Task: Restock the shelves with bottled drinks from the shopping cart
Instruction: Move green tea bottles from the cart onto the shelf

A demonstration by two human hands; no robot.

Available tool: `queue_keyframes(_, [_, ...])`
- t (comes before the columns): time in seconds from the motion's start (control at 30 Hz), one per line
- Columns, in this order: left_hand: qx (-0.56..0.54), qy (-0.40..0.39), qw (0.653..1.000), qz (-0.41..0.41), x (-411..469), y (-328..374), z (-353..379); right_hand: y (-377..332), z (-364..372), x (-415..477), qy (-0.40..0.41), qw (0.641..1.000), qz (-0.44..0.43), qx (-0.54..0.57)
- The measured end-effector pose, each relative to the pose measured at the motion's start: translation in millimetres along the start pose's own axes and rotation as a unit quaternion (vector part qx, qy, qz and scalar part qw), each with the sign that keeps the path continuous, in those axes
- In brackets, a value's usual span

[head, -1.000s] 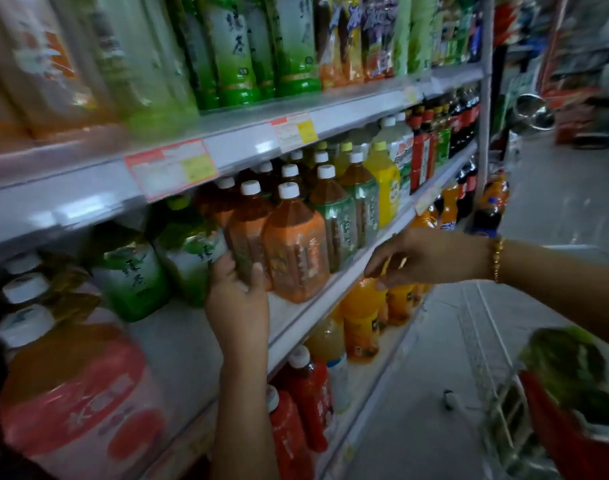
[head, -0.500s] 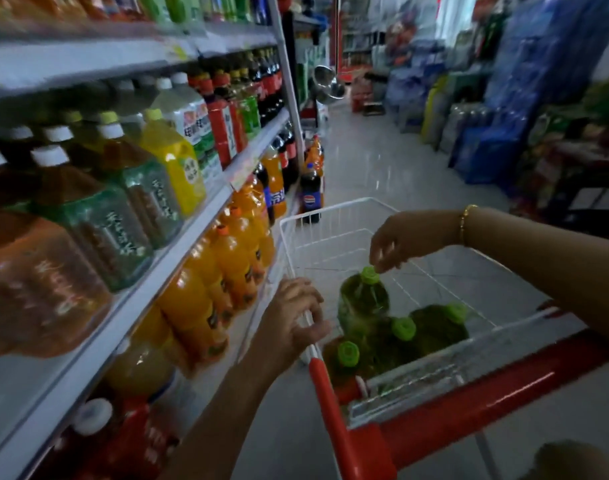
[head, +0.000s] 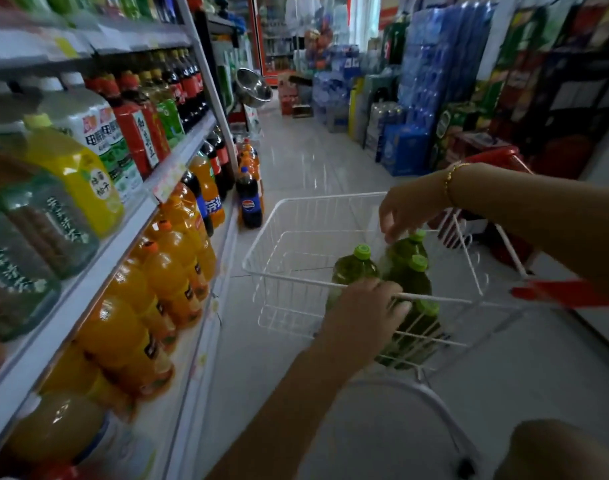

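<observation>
On my feed the shopping cart (head: 262, 233) sits at about four o'clock, with shelves (head: 81, 296) of orange and tea drinks running along nine o'clock. Four green bottles (head: 410, 282) stand crowded in the cart's near right corner, green caps up. The left hand (head: 365, 306) lies on the near rim, fingers curled over the white wire. The right hand (head: 410, 209) hangs above the farthest bottle, fingers apart and pointing down, tips just beside its shoulder — touching or not, I cannot tell.
</observation>
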State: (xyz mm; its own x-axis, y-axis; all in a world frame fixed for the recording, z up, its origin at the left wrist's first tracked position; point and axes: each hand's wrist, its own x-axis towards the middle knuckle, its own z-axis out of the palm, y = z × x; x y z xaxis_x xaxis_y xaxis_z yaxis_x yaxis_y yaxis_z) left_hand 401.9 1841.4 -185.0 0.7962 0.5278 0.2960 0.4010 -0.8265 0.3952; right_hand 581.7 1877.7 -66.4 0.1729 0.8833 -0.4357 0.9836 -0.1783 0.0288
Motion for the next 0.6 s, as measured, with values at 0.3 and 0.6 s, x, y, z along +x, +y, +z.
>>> queue_keyframes(0.3, [-0.012,-0.003,1.000,-0.002,4.1,-50.0,11.8,81.9,86.5,4.6,0.009,0.979,0.167,0.114])
queue_keyframes(0.6, [-0.151,-0.095,0.974,-0.137,17.7,-42.3,-28.6,73.1,86.0,53.1,-0.044,0.952,0.144,0.267])
